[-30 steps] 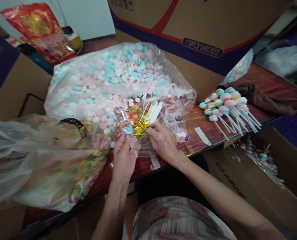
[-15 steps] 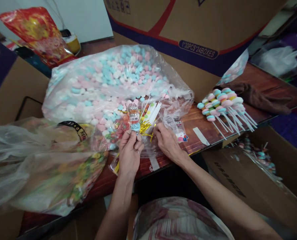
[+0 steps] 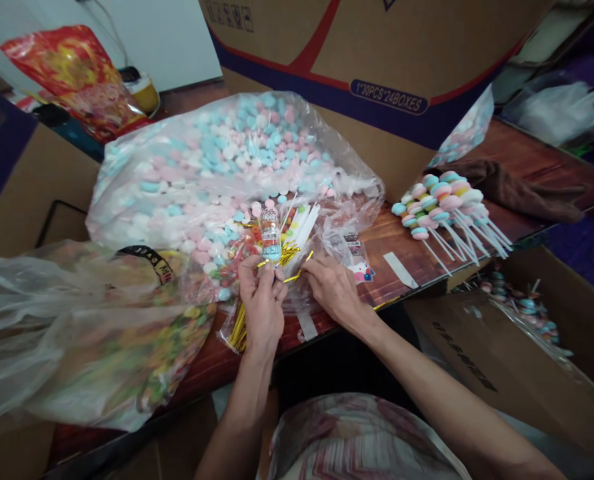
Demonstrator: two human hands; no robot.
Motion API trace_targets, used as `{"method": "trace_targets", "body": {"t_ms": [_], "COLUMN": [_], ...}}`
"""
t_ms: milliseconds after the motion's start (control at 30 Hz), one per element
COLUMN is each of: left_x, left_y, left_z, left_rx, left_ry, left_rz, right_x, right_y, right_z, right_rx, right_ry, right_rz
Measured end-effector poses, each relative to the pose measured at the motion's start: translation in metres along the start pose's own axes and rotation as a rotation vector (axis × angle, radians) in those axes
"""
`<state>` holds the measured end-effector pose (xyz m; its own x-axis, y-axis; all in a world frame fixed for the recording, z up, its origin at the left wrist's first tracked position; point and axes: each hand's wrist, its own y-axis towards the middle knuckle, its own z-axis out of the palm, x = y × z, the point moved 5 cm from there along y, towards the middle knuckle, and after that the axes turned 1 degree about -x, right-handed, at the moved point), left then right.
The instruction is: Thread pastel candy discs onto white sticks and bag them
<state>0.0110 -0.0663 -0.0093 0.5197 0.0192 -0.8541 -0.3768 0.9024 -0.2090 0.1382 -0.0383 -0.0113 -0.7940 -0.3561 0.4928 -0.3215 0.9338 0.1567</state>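
Observation:
My left hand (image 3: 263,303) is closed around the lower end of a candy lollipop (image 3: 270,233) in a clear printed wrapper, which stands upright above the fingers. Its stick is hidden by the hand. To the right, my right hand (image 3: 334,287) pinches a gold twist tie (image 3: 293,277) close to the wrapper's gathered neck. A loose heap of gold twist ties (image 3: 289,253) and several white sticks (image 3: 307,223) lie just behind both hands. Beside my left wrist is a packet of more gold ties (image 3: 238,330).
A large clear bag of pink, blue and white candies (image 3: 217,153) spreads behind the hands. At left lies a bag of gummy rings (image 3: 171,347). Unwrapped candy lollipops (image 3: 441,200) are stacked at right, near a brown cloth (image 3: 521,187). A big carton (image 3: 327,67) stands behind.
My right hand has come slightly left with the gold tie, nearer the wrapper's neck. A bit of gold now shows at my left fingertips. The view has shifted slightly.

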Motion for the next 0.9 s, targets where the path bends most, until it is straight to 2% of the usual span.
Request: {"method": "trace_targets", "body": {"t_ms": [167, 300, 400, 467, 667, 900], "left_x": [0.006, 0.011, 0.015, 0.018, 0.021, 0.028], "left_y": [0.002, 0.004, 0.003, 0.001, -0.012, -0.010], "left_z": [0.001, 0.001, 0.003, 0.007, 0.026, 0.029], "left_rx": [0.016, 0.022, 0.045, 0.069, 0.165, 0.136], "left_ry": [-0.009, -0.011, -0.001, 0.010, 0.051, 0.059], "left_rz": [0.002, -0.042, -0.109, -0.138, -0.163, -0.070], "right_x": [-0.019, -0.027, -0.025, -0.022, -0.021, -0.018], "right_y": [-0.010, -0.018, -0.021, -0.020, -0.013, -0.015], "right_z": [-0.013, -0.020, -0.021, -0.020, -0.013, -0.012], "right_rx": [-0.056, -0.112, -0.089, -0.063, -0.071, -0.100], "right_ry": [0.221, 0.623, 0.918, 1.019, 1.075, 1.074], "right_rz": [0.045, 0.153, 0.235, 0.258, 0.313, 0.333]}}
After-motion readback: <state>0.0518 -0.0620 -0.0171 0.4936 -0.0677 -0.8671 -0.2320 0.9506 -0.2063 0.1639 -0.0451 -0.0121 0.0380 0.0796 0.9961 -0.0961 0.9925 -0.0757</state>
